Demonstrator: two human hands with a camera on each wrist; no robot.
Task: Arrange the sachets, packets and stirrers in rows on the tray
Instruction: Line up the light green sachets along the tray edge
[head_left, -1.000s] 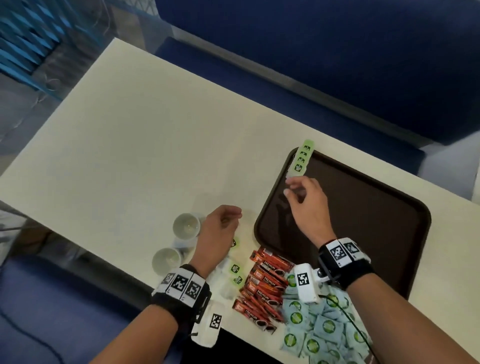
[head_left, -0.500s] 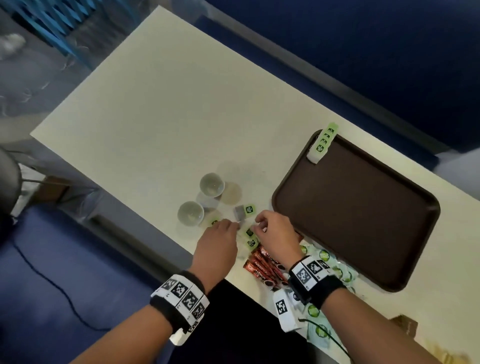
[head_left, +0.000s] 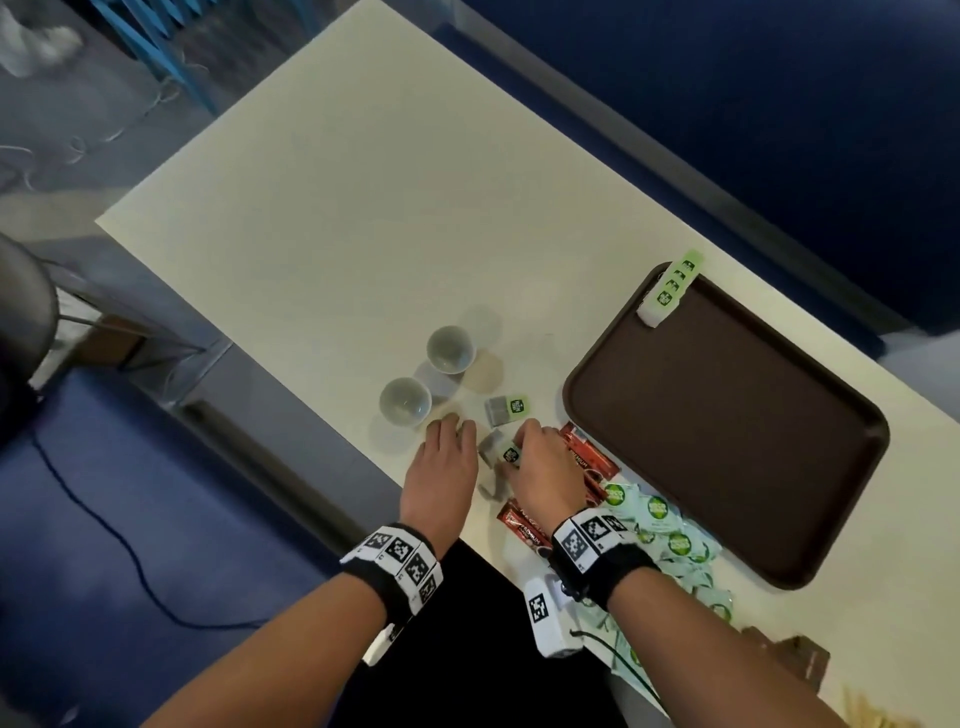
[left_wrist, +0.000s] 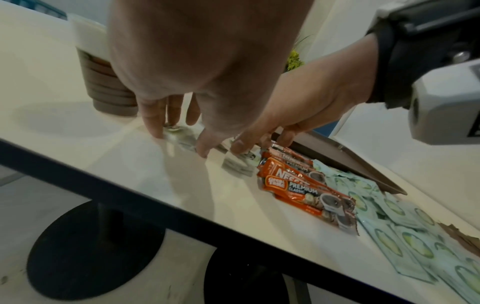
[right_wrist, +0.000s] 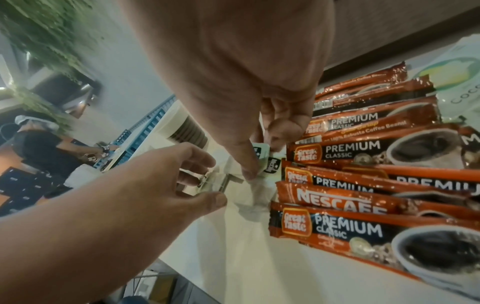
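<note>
Both hands work at the near edge of the worktop, just left of the brown tray. The right hand pinches a small tea bag with a green tag between thumb and curled fingers, right beside the pile of orange coffee sachets. The left hand has its fingers curved down onto another clear-wrapped tea bag lying on the worktop, thumb and fingertips closing on its sides. A third tea bag lies flat a little farther in, between the hands and two paper cups. A row of green-tagged tea bags sits along the tray's far left corner. Pale green packets spread along the near edge, right of the coffee sachets.
</note>
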